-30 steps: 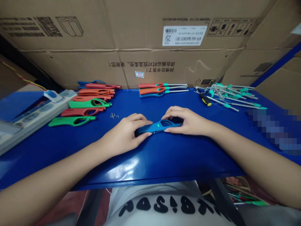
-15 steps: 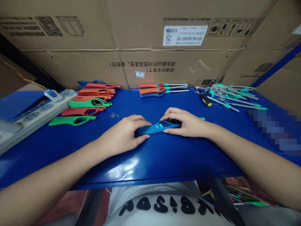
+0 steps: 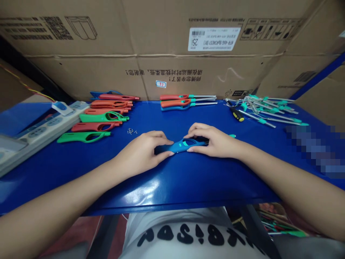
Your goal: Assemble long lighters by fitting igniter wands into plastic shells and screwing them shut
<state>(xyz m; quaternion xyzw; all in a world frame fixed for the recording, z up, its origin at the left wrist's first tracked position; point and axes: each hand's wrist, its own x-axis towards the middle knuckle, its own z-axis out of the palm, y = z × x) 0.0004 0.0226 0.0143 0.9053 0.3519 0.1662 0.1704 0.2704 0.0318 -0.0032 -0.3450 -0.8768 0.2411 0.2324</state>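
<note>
A blue long-necked lighter (image 3: 178, 146) with a teal trigger lies between my hands, over the blue table. Its handle end is pinched by my left hand (image 3: 148, 149), thumb on the near side and fingers on the far side. My right hand (image 3: 211, 140) grips the trigger-guard end, fingers above and thumb below. The front of the lighter is hidden behind my right palm; a teal tip (image 3: 232, 136) shows just beyond that hand. Left of the lighter lie several small screws (image 3: 131, 131).
Red, orange and green lighter shells (image 3: 97, 126) lie stacked at left beside a white power strip (image 3: 40, 135). Assembled lighters (image 3: 176, 102) rest at the back. On the right are metal lighter tubes (image 3: 266, 109) and a black-and-yellow screwdriver (image 3: 237, 114). A cardboard sheet (image 3: 161, 43) stands behind.
My left thumb has shifted slightly to the right along the lighter. Both hands keep their hold, and the whole view has moved a little.
</note>
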